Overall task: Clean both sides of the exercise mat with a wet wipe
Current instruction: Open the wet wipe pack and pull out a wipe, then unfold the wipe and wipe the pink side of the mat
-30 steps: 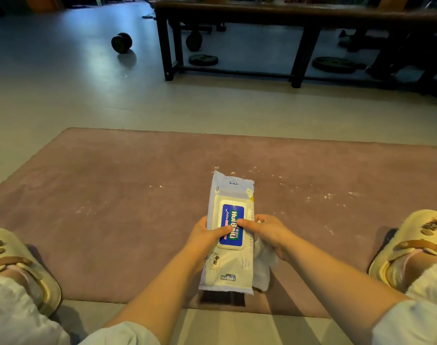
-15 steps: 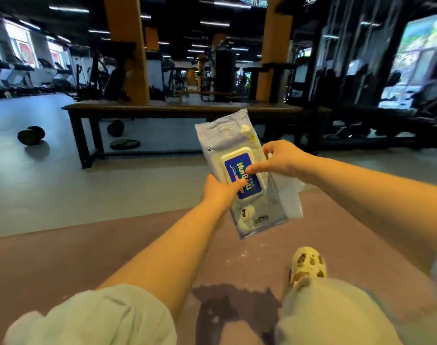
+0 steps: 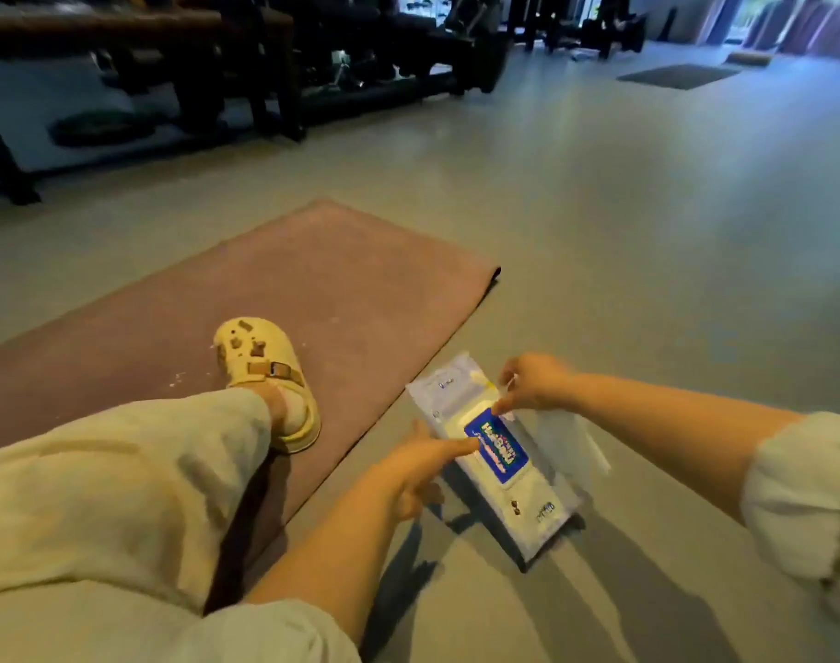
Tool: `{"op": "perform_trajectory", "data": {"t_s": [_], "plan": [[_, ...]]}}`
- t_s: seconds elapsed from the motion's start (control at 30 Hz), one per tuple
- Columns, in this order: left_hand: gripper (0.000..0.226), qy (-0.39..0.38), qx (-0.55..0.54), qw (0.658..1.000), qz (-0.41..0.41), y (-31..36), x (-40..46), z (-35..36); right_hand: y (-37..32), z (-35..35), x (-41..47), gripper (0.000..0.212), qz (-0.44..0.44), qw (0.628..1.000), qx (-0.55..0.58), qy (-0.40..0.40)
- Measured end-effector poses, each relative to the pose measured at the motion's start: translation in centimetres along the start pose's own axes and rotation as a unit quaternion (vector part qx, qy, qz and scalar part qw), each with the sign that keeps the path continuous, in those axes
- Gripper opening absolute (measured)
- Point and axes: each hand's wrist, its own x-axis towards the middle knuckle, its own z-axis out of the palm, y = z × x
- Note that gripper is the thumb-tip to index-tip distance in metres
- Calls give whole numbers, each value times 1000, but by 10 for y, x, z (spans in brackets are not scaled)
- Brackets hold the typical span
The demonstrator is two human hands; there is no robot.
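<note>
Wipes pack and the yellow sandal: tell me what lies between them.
In the head view, between the wipes pack and the sandal lie the mat's near edge strip and a bare stretch of grey floor.

A dusty-pink rectangular foam exercise mat (image 3: 313,299) lies flat on the floor, flecked with white specks. Just right of its near edge sits a white plastic wet-wipe pack (image 3: 499,452) with a blue label, a white wipe (image 3: 571,442) beside it.

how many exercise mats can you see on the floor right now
2. The pink mat lies under the sandalled foot, left of the wipes pack. A dark mat lies far back right. Others may be hidden among the equipment.
</note>
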Motion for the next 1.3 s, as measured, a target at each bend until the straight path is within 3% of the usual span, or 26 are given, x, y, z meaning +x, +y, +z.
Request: {"op": "perform_trajectory", "data": {"t_s": [0.1,0.2,0.37,0.5,0.7,0.8,1.0,1.07,1.13,1.2,1.27,1.3], "plan": [[68,36,75,996,9,-6,10,-1,17,18,7,52,10,999,37,16],[85,44,66,996,51,6,15,-11,-7,19,12,47,-20,997,79,9],[63,64,120,984,118,58,-9,-53,-103,-6,10,27,-163,976,140,29],[30,161,160,950,213,107,-64,-125,-208,-38,-12,22,-280,943,164,73],[52,292,114,903,295,136,-173,-239,-367,-69,-66,27,-392,899,184,73],[60,339,35,884,321,119,-214,-280,-434,-60,-98,30,-433,881,179,58],[68,302,-149,870,361,48,-256,-345,-530,11,-132,13,-467,872,148,-2],[81,313,-185,864,349,17,-256,-361,-550,47,-132,12,-466,872,150,-28],[87,375,-179,863,289,-17,-250,-376,-563,88,-126,13,-456,873,166,-59],[57,447,-131,859,214,-57,-242,-389,-569,133,-118,9,-444,872,184,-95],[16,459,-90,867,170,-100,-232,-400,-566,177,-110,9,-433,870,196,-128],[22,457,-87,872,155,-120,-227,-403,-563,198,-105,15,-426,869,203,-147]]}}
